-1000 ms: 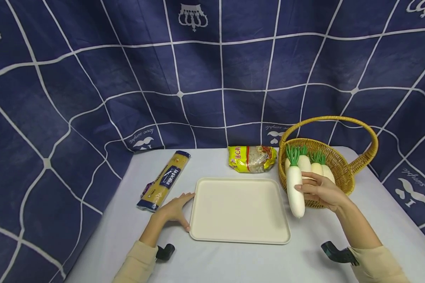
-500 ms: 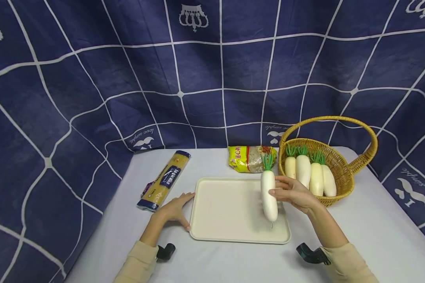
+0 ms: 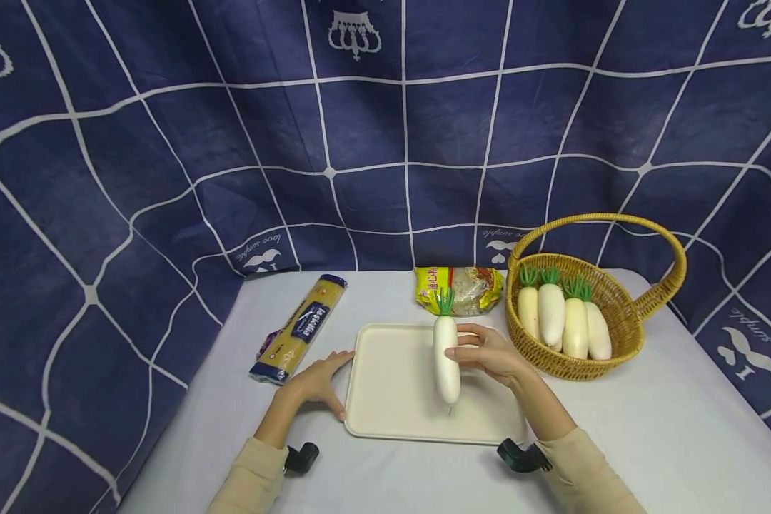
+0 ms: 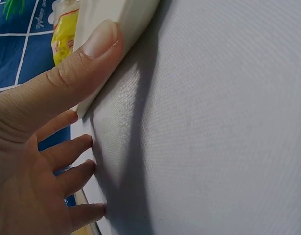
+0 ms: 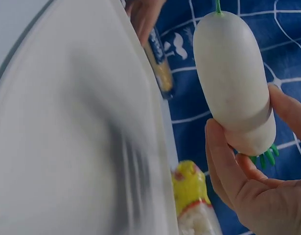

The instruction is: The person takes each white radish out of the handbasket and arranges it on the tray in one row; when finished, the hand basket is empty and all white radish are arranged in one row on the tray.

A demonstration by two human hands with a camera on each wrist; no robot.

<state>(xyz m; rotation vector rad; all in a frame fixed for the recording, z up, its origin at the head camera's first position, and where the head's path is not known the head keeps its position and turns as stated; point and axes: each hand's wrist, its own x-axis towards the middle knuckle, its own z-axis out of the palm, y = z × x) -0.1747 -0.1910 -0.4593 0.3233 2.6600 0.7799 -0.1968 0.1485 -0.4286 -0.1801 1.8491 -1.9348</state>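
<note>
My right hand (image 3: 491, 353) pinches a white radish (image 3: 446, 360) with green leaf stubs between thumb and fingers. It hangs above the cream tray (image 3: 385, 385), leaves toward the back. In the right wrist view the same radish (image 5: 233, 73) is clear of the tray surface, on which a shadow falls. At the tray's left edge, my left hand (image 3: 315, 385) rests with fingers spread. The left wrist view has its thumb (image 4: 99, 44) against the tray rim (image 4: 135, 24), the other fingers straight and apart.
A wicker basket (image 3: 626, 321) with a tall handle holds several radishes (image 3: 575, 328) at the right. Behind the tray lies a yellow food packet (image 3: 469, 289). A pack of spaghetti (image 3: 298, 328) lies back left. A blue curtain (image 3: 373, 128) closes off the rear.
My right hand has carried the radish leftward from the front of the basket to above the middle right of the tray. The left hand has stayed at the tray's edge.
</note>
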